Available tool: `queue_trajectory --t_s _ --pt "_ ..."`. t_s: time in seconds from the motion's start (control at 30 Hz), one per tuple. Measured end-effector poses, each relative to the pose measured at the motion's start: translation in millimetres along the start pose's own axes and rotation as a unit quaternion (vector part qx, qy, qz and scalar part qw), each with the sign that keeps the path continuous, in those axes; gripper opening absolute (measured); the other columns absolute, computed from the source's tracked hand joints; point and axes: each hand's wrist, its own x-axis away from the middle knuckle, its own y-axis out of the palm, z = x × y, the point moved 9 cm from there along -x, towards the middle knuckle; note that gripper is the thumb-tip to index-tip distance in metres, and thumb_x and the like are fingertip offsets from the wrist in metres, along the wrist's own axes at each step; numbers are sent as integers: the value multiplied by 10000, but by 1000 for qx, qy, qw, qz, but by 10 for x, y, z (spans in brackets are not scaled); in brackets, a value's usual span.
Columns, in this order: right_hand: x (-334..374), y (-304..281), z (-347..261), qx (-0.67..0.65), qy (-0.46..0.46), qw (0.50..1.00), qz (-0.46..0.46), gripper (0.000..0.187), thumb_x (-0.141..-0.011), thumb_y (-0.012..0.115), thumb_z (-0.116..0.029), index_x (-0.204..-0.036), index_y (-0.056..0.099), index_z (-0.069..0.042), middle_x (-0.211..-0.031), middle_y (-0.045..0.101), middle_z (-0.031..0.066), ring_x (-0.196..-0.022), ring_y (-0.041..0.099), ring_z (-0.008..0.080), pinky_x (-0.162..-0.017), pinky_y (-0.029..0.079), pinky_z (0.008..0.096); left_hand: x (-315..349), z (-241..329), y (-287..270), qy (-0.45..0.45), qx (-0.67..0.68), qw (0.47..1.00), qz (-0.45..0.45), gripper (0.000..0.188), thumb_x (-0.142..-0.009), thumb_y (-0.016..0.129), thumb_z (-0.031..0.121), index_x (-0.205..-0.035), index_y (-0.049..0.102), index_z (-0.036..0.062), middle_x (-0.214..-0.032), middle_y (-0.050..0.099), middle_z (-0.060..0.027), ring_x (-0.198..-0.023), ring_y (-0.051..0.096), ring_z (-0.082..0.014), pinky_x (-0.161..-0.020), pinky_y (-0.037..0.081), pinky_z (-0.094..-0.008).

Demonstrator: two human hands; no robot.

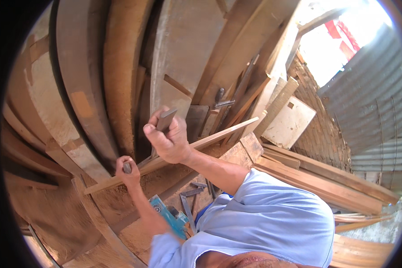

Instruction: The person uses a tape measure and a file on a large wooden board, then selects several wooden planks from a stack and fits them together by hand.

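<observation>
My right hand [174, 145] is raised above a long pale wooden strip [201, 142], fingers closed round a flat, dark grey-brown block [166, 119] that sticks up past the thumb. Lower and to the left, my left hand [128, 176] is closed beside the strip. A short tool with a rounded grey end [127, 168] shows in its fist; the rest is hidden by the fingers, and its kind is unclear. The strip slants from the lower left to the upper right, passing behind my right wrist.
Tall wooden boards [125, 67] lean along the far side. A teal power tool [172, 219] and a metal square [187, 203] lie near my body. Stacked planks [321, 183] are at right, below a corrugated metal sheet [370, 94]. Sawdust [53, 210] covers the lower left.
</observation>
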Motion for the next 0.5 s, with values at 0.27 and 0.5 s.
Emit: queue_trajectory --t_s 0.27,0.5 --pt "219 -55 -294 20 7 998 -66 162 -894 640 -149 -826 539 -41 -688 529 12 -613 487 103 -549 390 274 197 241 91 -231 136 926 -267 520 -771 694 35 -1266 533 16 -866 571 -40 -776 537 -119 -698 452 -247" --pt "144 27 -293 -15 20 997 -69 151 -891 642 -132 -837 533 -42 -666 499 -3 -593 467 102 -540 381 281 -91 590 361 -176 176 804 -540 552 -658 764 150 -1167 602 10 -833 604 -4 -738 549 -65 -744 464 -236"
